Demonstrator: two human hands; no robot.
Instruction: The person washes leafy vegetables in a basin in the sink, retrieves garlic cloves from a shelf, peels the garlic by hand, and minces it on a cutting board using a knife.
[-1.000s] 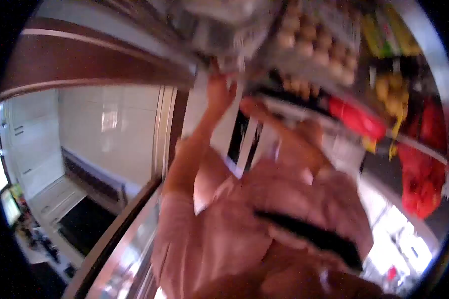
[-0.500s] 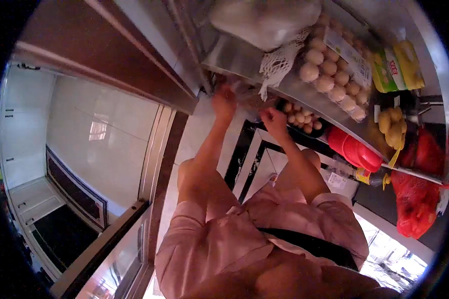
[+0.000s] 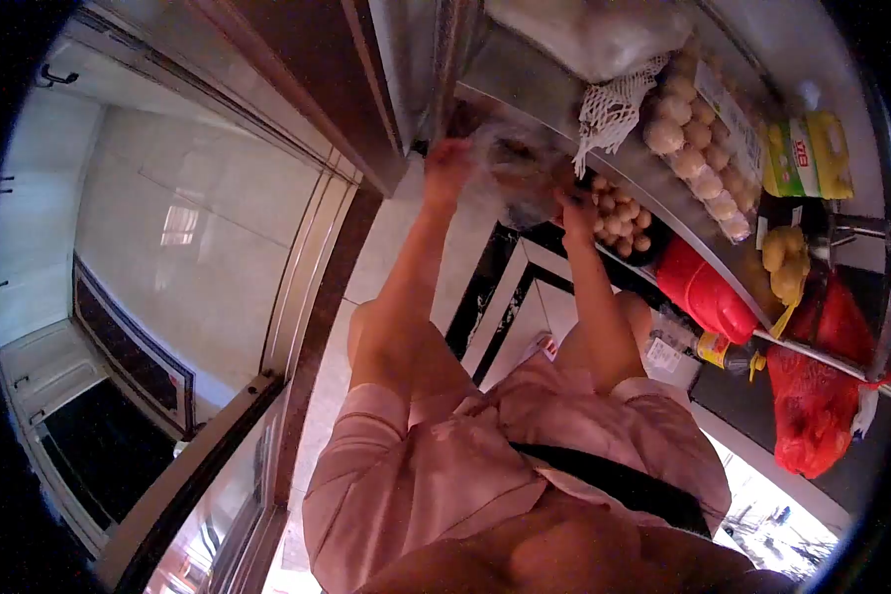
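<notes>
The clear plastic bag (image 3: 510, 178) sits between my two hands, in front of the shelf's edge and above the pale floor. It looks thin and limp, so I judge that it has a hand on each side because it would sag shut by itself. Something dark shows through it; from here I can't tell whether that is inside or behind.

My left hand (image 3: 448, 163) is at the bag's left side, fingers narrowed on the plastic as far as the blur lets me see. My right hand (image 3: 577, 211) is curled at the opposite side, knuckles in shadow; I can't tell whether its fingers pinch the bag or only touch it.

Just beside the right hand, on the lower level, lies a heap of eggs (image 3: 621, 220), seemingly in a dark container that stops them rolling. Above, a packed egg tray (image 3: 703, 148) rests on the metal shelf (image 3: 513, 87), likely boxed to keep the shells apart. A white net (image 3: 619, 104) droops over the shelf's edge beside it. Farther out are a red basin (image 3: 703, 287) and a red bag (image 3: 817, 426), which hangs near the rail, probably to save shelf room.
</notes>
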